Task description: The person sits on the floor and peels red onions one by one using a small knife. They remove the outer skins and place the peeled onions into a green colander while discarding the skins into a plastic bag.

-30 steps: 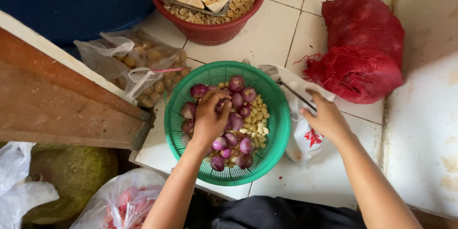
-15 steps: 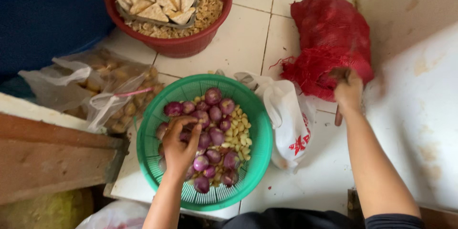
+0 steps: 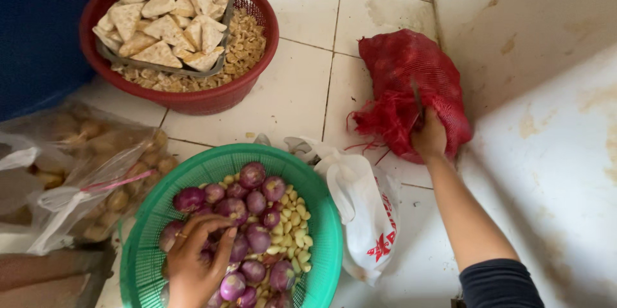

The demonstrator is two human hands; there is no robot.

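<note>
The right hand point(image 3: 429, 136) presses into a red mesh sack point(image 3: 411, 93) lying on the tiled floor point(image 3: 292, 93) near the wall. Its fingers are sunk in the netting and hidden, so I cannot tell whether they grip it; a thin dark object juts up from the hand, too blurred to name. The left hand point(image 3: 196, 260) rests inside a green plastic basket point(image 3: 321, 218) at the bottom edge of the view. Its fingers curl loosely over purple shallots point(image 3: 254, 202), glossy and round, beside pale peeled garlic cloves point(image 3: 292, 228). The basket's lower rim is cut off. A white plastic bag point(image 3: 363, 208) lies crumpled between basket and sack. Farther up the floor, a red woven basket point(image 3: 212, 96) holds triangular tan pieces. A clear bag point(image 3: 96, 167) of small brown lumps is blurry at the left. The floor is white tile, stained.
</note>
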